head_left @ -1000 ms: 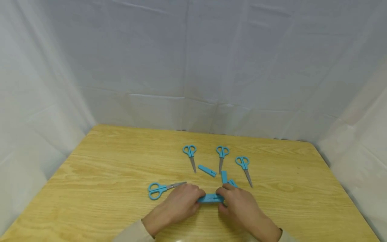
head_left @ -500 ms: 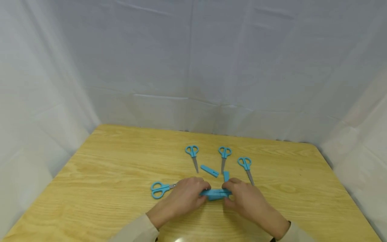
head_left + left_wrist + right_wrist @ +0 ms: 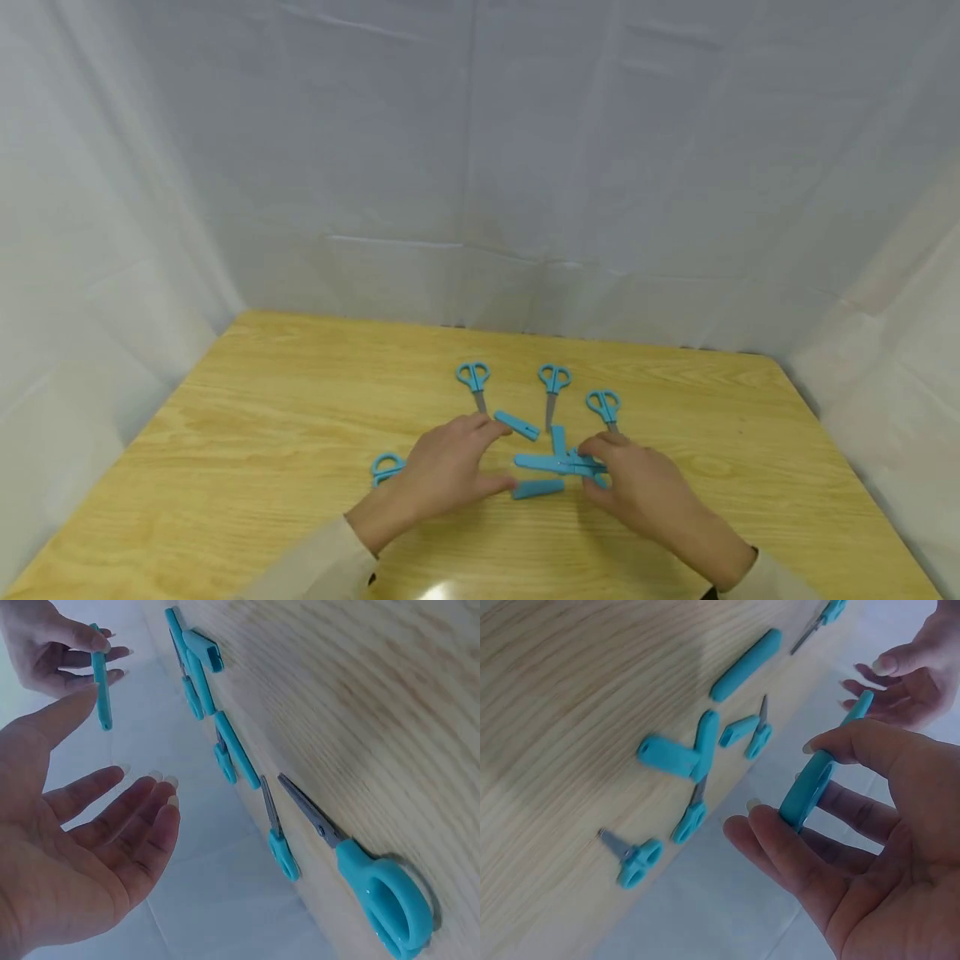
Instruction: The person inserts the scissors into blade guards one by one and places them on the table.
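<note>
As our left hand [image 3: 448, 468] lets go, its fingers spread and holding nothing, our right hand [image 3: 643, 483] alone grips the capped scissors [image 3: 557, 464] at the right end, above the desk [image 3: 300, 400]. With the cover [image 3: 534, 462] on, we judge this pair sheathed. Loose covers [image 3: 537, 489] lie near and far of it; four bare-bladed scissors [image 3: 476, 388] lie beyond, three far, one left.
</note>
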Demonstrator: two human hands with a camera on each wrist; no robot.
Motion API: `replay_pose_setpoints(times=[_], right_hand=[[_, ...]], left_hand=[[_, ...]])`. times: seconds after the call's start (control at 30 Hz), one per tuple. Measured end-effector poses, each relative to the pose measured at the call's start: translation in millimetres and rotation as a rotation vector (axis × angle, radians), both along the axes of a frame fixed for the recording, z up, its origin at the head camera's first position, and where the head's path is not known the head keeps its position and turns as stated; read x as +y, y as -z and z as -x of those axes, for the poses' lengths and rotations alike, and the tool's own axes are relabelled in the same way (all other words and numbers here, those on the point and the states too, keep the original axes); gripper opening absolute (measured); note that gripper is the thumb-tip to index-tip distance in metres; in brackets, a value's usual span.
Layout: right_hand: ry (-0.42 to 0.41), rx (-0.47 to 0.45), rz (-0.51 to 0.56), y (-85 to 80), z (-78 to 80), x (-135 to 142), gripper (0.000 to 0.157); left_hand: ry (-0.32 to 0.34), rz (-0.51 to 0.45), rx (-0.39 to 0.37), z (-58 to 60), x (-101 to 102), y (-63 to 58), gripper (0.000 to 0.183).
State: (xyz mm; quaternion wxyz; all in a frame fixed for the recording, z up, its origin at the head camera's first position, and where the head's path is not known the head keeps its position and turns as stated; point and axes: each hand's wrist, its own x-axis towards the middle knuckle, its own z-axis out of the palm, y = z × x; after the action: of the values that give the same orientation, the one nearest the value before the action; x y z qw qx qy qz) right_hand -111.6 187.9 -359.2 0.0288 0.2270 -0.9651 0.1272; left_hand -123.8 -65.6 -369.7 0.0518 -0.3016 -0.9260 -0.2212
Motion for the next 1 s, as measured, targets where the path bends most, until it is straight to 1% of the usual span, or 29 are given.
replay_pose_setpoints(times=[0.13,0.23,0.47,0.67,0.8,0.93,1.0], right_hand=[[0.018,0.014,0.023,-1.0,3.4,15.7,0.025],[0.042,0.018,0.026,-2.6,6.6,27.7,0.027],[0.123,-0.006,0.027,-3.5,14.0,55.4,0.028],[0.188,-0.013,0.034,1.3,22.1,78.0,0.029],[0.223,-0.045,0.038,4.2,26.1,94.3,0.029],[0.264,-0.108,0.051,7.1,29.1,110.0,0.032],[0.287,-0.137,0.058,9.3,30.7,116.2,0.033]], left_hand=[[-0.017,0.035,0.059,2.9,-3.9,0.5,0.054],[-0.02,0.055,0.099,4.0,-5.4,1.5,0.054],[0.012,0.095,0.176,7.4,-4.4,5.1,0.052],[0.013,0.133,0.229,12.1,-2.4,11.2,0.051],[0.016,0.147,0.25,14.9,-0.8,14.8,0.049],[0.029,0.181,0.284,18.7,1.1,18.7,0.049],[0.035,0.203,0.285,20.3,1.4,20.6,0.05]])
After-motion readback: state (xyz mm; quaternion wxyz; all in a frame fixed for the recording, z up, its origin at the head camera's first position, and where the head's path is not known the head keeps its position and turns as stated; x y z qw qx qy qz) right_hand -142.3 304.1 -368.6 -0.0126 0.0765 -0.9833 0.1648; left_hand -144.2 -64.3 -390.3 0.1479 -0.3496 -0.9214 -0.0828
